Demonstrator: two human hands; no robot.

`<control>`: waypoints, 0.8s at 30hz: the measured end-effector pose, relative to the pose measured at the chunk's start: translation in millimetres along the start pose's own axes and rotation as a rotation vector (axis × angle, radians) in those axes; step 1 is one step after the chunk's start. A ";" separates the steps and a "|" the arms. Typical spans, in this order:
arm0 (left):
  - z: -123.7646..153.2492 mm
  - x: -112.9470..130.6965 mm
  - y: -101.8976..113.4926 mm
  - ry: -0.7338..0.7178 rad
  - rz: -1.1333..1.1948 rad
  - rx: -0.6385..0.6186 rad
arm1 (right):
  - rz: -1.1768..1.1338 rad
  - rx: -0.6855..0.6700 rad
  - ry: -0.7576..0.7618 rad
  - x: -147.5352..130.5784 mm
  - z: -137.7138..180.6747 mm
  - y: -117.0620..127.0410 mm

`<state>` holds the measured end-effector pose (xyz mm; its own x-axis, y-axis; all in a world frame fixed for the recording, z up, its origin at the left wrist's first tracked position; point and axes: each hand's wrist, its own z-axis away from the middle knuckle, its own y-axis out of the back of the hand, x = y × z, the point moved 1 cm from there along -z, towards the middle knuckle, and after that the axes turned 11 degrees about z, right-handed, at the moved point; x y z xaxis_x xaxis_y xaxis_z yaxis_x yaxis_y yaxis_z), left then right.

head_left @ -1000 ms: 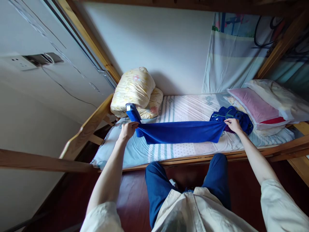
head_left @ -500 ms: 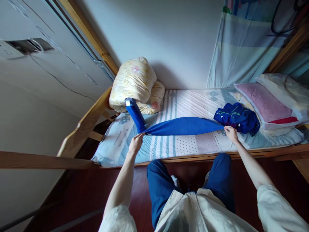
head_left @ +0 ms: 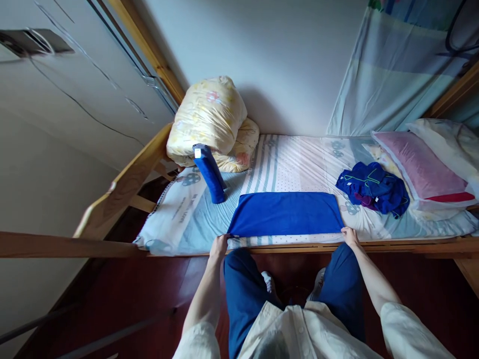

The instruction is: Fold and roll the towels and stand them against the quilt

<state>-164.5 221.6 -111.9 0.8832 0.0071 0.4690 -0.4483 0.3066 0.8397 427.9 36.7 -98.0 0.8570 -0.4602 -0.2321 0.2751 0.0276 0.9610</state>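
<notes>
A blue towel (head_left: 286, 214) lies flat as a rectangle on the striped mattress (head_left: 295, 164), near its front edge. My left hand (head_left: 219, 245) pinches the towel's near left corner. My right hand (head_left: 350, 236) pinches the near right corner. Both hands are closed on the cloth at the wooden bed rail (head_left: 392, 246). A rolled blue towel (head_left: 209, 173) stands upright to the left, apart from both hands. A crumpled blue garment (head_left: 372, 188) lies to the right on the mattress.
A folded yellow quilt (head_left: 209, 122) sits at the left end of the bed, pillows (head_left: 422, 169) at the right end. A wooden footboard (head_left: 123, 187) and a rail (head_left: 63, 245) stand to the left. My legs in blue trousers (head_left: 245, 294) are over a dark red floor.
The towel was held stretched and folded in the air; both hands drew it toward me and laid it flat on the mattress near the front edge. The view tilted down.
</notes>
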 end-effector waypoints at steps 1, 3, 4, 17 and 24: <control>2.9 -4.5 -0.3 0.000 0.018 0.007 | 0.007 -0.018 -0.010 2.7 1.2 -1.0; 9.8 -11.5 -0.3 -0.019 0.050 0.021 | 0.027 -0.057 -0.032 7.7 3.9 -2.7; 13.5 -13.6 -0.3 -0.031 0.062 0.026 | 0.036 -0.075 -0.041 9.5 5.4 -3.6; -5.3 25.1 -7.3 0.047 -0.161 0.041 | 0.221 -0.181 -0.226 -3.0 3.9 -8.2; -33.6 129.8 -105.5 -0.250 0.150 0.143 | 0.174 -0.137 -0.165 -61.5 15.4 -26.1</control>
<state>2.0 222.2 -148.8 0.7527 -0.1978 0.6280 -0.6012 0.1824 0.7780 361.3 50.7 -106.4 0.8170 -0.5760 -0.0272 0.1964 0.2335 0.9523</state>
